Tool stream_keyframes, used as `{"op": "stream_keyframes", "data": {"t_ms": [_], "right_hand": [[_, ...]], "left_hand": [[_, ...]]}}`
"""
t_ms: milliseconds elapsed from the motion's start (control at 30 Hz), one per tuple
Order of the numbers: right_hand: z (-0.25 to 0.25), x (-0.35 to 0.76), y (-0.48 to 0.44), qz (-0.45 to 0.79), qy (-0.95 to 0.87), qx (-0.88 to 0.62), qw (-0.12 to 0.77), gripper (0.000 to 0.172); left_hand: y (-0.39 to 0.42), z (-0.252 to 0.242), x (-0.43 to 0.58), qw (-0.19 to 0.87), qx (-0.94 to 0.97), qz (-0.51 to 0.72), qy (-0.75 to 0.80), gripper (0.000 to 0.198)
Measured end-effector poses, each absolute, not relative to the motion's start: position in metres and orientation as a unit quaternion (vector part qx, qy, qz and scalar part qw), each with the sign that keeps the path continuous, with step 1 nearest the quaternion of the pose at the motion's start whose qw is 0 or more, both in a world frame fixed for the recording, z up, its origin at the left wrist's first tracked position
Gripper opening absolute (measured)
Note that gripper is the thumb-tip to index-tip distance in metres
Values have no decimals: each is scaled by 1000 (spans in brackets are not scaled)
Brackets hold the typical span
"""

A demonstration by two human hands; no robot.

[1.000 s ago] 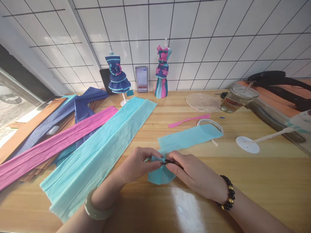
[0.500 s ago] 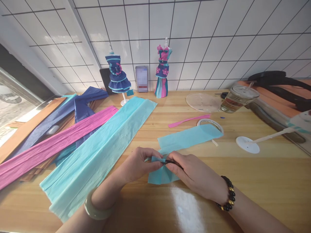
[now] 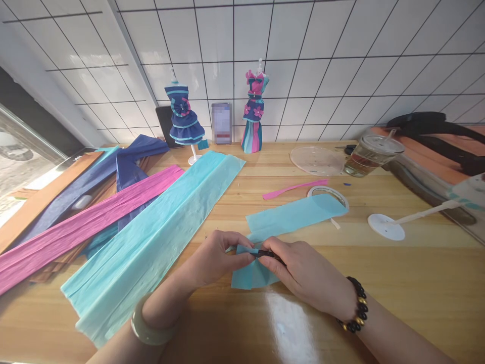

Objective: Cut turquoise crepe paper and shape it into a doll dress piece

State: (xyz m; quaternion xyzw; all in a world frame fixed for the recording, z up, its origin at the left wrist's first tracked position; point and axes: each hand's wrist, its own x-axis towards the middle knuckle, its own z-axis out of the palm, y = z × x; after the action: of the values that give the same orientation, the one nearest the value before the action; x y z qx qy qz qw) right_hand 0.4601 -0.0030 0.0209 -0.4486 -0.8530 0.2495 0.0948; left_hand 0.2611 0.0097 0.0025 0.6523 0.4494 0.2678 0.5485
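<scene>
Between finger and thumb, my left hand (image 3: 223,254) pinches the top edge of a light blue crepe paper piece (image 3: 246,275). My right hand (image 3: 299,268) is closed on slim black tweezers (image 3: 261,254), whose tip meets the paper's folded edge beside my left fingertips. Part of the tweezers is hidden by my right fingers. The paper's lower part hangs down to the wooden table in loose folds. Just beyond my hands lies another light blue crepe strip (image 3: 295,215), its far end over a roll of double-sided tape (image 3: 346,202).
Wide crepe lengths, light blue (image 3: 159,237) and pink (image 3: 94,217), cover the left side. Two dressed mini mannequins (image 3: 185,119) (image 3: 253,114) and a phone (image 3: 222,124) stand at the tiled wall. Right are a lidded cup (image 3: 373,154), a clear disc (image 3: 316,160) and a toppled stand (image 3: 386,226).
</scene>
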Motion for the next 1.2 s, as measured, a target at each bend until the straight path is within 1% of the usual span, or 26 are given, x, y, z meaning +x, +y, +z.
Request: {"op": "stream_keyframes", "data": {"t_ms": [433,933,1200], "right_hand": [[19,459,-5,210,-859,-458,93,26],[17,459,-6,200,-862,-456,97,25],[15,457,-4,208,-853,-467,106,25]], "left_hand": [[9,3,262,556,645,279,444,18],[8,2,261,553,644,285,444,14],[9,4,261,565,650,280,424,16]]}}
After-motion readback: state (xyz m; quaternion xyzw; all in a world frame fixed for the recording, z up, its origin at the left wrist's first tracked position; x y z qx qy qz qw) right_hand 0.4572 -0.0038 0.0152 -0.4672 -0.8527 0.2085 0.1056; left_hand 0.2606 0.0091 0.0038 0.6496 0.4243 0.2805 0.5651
